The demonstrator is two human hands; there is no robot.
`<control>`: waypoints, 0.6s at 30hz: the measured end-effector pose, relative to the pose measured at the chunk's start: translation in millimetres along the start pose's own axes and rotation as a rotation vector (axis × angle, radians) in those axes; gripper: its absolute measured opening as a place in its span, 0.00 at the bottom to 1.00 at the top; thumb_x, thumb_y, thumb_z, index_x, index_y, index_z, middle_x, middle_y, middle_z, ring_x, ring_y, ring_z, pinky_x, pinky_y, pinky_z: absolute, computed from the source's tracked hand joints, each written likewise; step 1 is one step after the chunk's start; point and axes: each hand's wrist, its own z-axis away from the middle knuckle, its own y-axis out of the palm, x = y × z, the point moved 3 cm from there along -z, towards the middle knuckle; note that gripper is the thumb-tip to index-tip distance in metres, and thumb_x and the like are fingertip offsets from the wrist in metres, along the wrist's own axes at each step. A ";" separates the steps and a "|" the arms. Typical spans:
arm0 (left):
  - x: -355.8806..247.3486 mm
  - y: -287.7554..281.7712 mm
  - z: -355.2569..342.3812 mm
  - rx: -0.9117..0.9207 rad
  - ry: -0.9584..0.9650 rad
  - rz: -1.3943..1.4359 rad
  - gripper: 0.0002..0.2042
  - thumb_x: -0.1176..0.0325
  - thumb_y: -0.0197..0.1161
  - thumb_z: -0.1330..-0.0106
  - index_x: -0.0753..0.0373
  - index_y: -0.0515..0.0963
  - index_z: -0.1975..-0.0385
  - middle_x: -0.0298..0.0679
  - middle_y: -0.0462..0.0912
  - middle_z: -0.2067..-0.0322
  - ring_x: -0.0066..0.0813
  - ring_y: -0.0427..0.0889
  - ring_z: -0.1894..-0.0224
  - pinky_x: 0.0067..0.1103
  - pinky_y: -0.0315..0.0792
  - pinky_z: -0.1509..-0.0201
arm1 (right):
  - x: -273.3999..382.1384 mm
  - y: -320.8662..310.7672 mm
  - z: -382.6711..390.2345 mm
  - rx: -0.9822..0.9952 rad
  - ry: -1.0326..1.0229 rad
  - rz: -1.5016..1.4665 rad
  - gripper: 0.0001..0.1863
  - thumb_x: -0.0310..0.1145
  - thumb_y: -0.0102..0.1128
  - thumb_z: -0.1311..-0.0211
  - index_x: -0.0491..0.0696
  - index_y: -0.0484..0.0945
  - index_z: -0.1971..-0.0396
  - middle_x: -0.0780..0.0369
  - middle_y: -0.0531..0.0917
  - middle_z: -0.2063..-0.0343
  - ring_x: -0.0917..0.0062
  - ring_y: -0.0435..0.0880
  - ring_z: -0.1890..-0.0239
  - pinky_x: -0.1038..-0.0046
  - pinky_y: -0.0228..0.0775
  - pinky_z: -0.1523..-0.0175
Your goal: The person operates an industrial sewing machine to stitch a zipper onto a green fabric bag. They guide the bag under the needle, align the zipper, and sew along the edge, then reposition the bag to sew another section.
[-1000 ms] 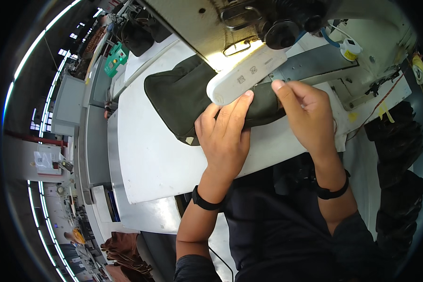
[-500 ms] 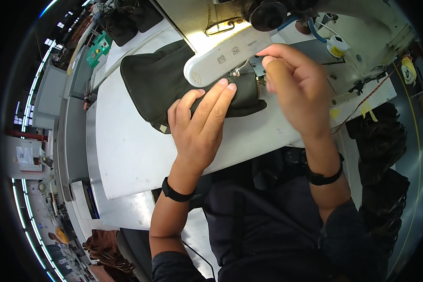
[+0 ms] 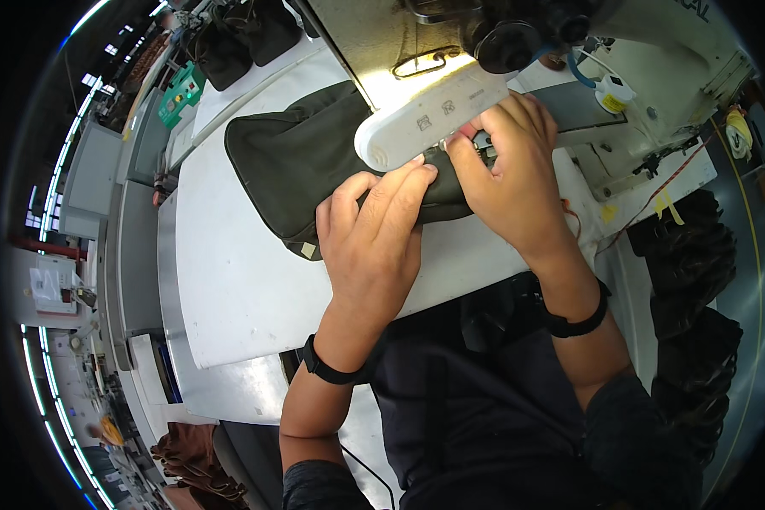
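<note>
A dark green fabric bag (image 3: 293, 161) lies on the white sewing table, its right part under the head of a sewing machine (image 3: 654, 85). My left hand (image 3: 370, 234) rests on the bag, fingers stretched out and pressing it near the stitching spot. At the bag's right end my right hand (image 3: 514, 174) is closed, thumb and forefinger pinching at its edge. A white rounded machine cover (image 3: 429, 119) juts over the bag and hides the needle and part of the right fingertips. The bag's zip end is mostly hidden behind the right hand.
The white table (image 3: 255, 314) curves toward me. Dark fabric pieces (image 3: 693, 340) hang at the right; brown ones (image 3: 197, 459) lie at lower left. A green device (image 3: 181, 92) and black bags (image 3: 259, 34) are at the far left. A red-brown cord (image 3: 667, 187) crosses the table's right side.
My right hand has come down and left from beside the machine cover onto the bag's right end. The left hand and bag have shifted slightly right and toward me.
</note>
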 end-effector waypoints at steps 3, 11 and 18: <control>1.4 0.1 -0.2 0.008 -0.011 0.010 0.29 0.83 0.68 0.53 0.54 0.83 0.45 0.28 0.86 0.44 0.34 0.78 0.52 0.27 0.68 0.43 | -0.1 -0.9 -0.8 0.002 0.014 -0.011 0.06 0.29 0.67 0.41 0.47 0.77 0.70 0.59 0.84 0.60 0.63 0.78 0.48 0.58 0.57 0.33; 0.9 -1.8 -0.9 0.030 -0.029 0.041 0.29 0.82 0.69 0.51 0.54 0.83 0.45 0.28 0.86 0.44 0.35 0.78 0.51 0.28 0.68 0.43 | -0.8 0.6 -0.2 -0.035 -0.003 -0.017 0.06 0.29 0.67 0.41 0.47 0.77 0.71 0.60 0.83 0.61 0.62 0.77 0.52 0.60 0.57 0.34; 1.9 -3.2 -2.8 0.047 -0.045 0.077 0.29 0.82 0.69 0.53 0.53 0.83 0.46 0.27 0.86 0.43 0.35 0.78 0.52 0.28 0.69 0.43 | -0.6 1.1 -1.7 -0.045 -0.001 -0.012 0.06 0.29 0.66 0.41 0.47 0.77 0.71 0.60 0.83 0.62 0.62 0.78 0.52 0.58 0.57 0.34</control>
